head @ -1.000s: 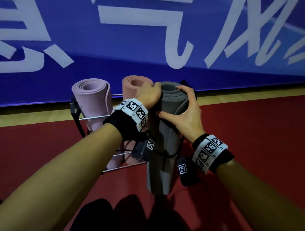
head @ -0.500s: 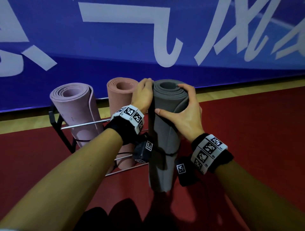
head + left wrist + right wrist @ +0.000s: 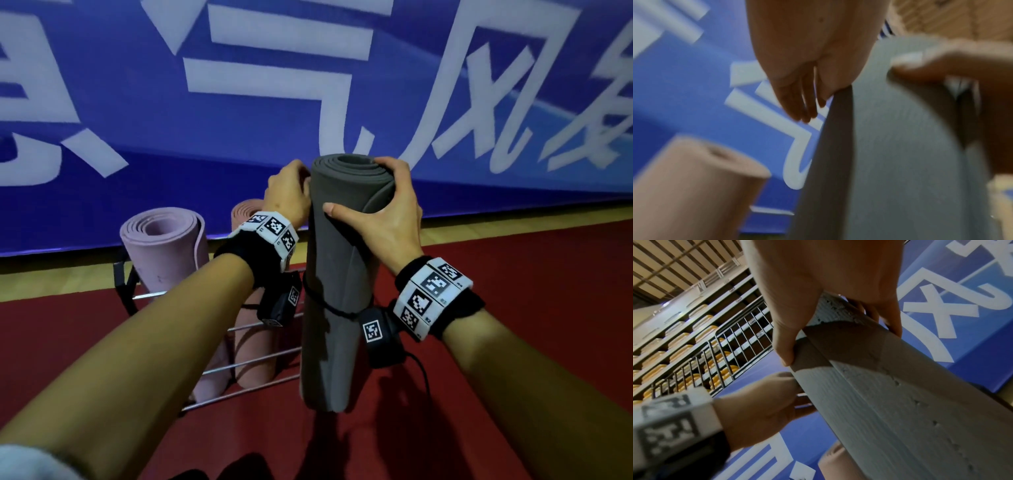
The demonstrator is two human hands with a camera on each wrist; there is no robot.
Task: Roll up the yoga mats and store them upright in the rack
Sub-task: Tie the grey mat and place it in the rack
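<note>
A rolled grey yoga mat (image 3: 329,274) stands upright with a thin black band around its middle, and both hands hold it near the top. My left hand (image 3: 287,195) clasps its upper left side. My right hand (image 3: 387,212) wraps the upper right, thumb across the front. The wrist views show the same grey mat (image 3: 890,146) (image 3: 890,402) between the left hand (image 3: 803,65) and right hand (image 3: 828,288). A lilac rolled mat (image 3: 164,246) and a pink rolled mat (image 3: 253,342) stand upright in the wire rack (image 3: 239,397) to the left. The grey mat's top is above theirs.
A blue banner with large white characters (image 3: 308,85) runs along the wall just behind the rack. The floor is red (image 3: 531,308) with a wooden strip at the wall. Open floor lies to the right of the grey mat.
The grey mat has risen: its top was level with the pink mat's and now stands well above it. Both hands kept their hold near its top.
</note>
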